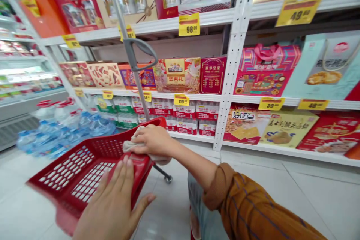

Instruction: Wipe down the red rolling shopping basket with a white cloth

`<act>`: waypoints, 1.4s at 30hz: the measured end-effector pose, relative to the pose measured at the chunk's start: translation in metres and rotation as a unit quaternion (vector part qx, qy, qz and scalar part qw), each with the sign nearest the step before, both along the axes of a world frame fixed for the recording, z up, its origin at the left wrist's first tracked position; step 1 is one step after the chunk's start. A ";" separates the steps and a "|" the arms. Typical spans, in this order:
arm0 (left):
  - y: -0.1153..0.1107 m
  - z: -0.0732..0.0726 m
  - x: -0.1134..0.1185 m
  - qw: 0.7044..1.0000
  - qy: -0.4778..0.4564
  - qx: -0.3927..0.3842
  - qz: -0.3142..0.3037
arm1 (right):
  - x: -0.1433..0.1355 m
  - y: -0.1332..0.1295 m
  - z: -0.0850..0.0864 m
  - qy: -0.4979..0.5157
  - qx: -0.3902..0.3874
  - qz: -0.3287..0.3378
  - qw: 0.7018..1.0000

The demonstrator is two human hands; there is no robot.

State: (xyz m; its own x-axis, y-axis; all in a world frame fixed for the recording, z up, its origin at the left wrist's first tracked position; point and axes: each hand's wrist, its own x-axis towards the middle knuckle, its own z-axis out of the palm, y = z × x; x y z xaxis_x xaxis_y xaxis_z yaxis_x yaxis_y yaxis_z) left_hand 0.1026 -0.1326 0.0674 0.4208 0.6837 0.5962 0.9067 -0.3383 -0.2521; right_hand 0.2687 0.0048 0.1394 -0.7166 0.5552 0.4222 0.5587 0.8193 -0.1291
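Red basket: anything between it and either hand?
Yes, at the right hand: a pale cloth, bunched under it at the rim of the red basket. Nothing visible stands between the left hand and the basket; its extended fingers lie over the rim, though firm contact can't be confirmed.

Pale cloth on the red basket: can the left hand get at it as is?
Probably yes: the left hand is open, its fingertips close to the pale cloth, with nothing visible between. The right hand covers part of the cloth on the red basket, so likely only its edges are free.
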 end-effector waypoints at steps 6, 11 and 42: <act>-0.012 0.030 0.028 0.996 -0.019 -0.057 0.062 | 0.010 0.021 -0.003 0.028 0.012 0.050 0.998; -0.014 0.032 0.032 0.991 -0.027 -0.102 0.086 | 0.017 0.045 -0.006 0.051 0.014 0.069 0.996; -0.006 0.026 0.038 0.992 0.003 -0.079 0.094 | 0.006 0.033 -0.012 0.070 -0.022 0.004 0.997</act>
State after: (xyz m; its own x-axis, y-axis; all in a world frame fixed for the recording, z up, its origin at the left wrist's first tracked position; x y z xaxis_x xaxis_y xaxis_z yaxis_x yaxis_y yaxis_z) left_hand 0.1405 -0.1388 0.0936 0.2800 0.8353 0.4732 0.9563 -0.1993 -0.2140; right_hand 0.2743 0.0378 0.1273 -0.6563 0.5701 0.4942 0.5268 0.8152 -0.2409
